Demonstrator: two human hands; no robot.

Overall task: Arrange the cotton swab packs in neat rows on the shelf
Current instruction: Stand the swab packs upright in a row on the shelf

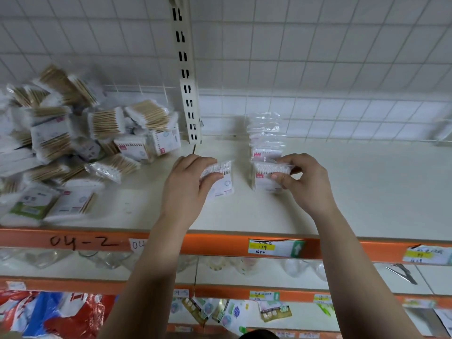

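My left hand (188, 184) grips a clear pack of white-tipped cotton swabs (221, 178) by its top, just above the cream shelf (342, 192). My right hand (305, 182) pinches the top of the front pack (265, 176) in a row of upright swab packs (266, 138) that runs back toward the wall. The two held packs are a short gap apart. A loose heap of swab packs (73, 143) with wooden sticks lies on the shelf's left part.
A slotted metal upright (187, 94) stands at the back between the heap and the row. The shelf's orange front rail (220, 245) carries price labels. Lower shelves hold clear containers and packaged goods. The tiled wall is behind.
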